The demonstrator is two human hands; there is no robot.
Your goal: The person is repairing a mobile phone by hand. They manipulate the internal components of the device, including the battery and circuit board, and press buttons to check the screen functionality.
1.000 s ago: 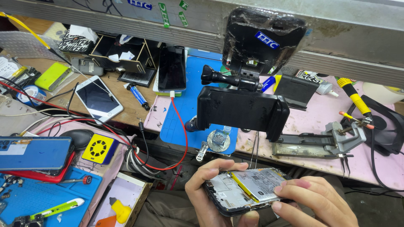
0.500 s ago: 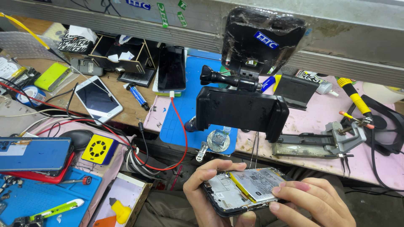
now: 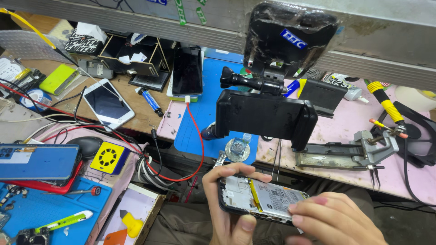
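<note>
We have the opened phone (image 3: 261, 202) low in front of us, just below the worktop (image 3: 345, 131) edge, back cover off, pale battery and boards bare. Our left hand (image 3: 227, 204) is wrapped around its left end, thumb underneath, fingers curled over the top edge. Our right hand (image 3: 336, 218) rests fingertips on the right end, closed lightly against it. It looks light, stiff and fragile; we judge the frame edges the safe hold, not the exposed parts. A small yellow square label (image 3: 108, 157) sits left; a blue sticker (image 3: 293, 38) marks the black holder above.
</note>
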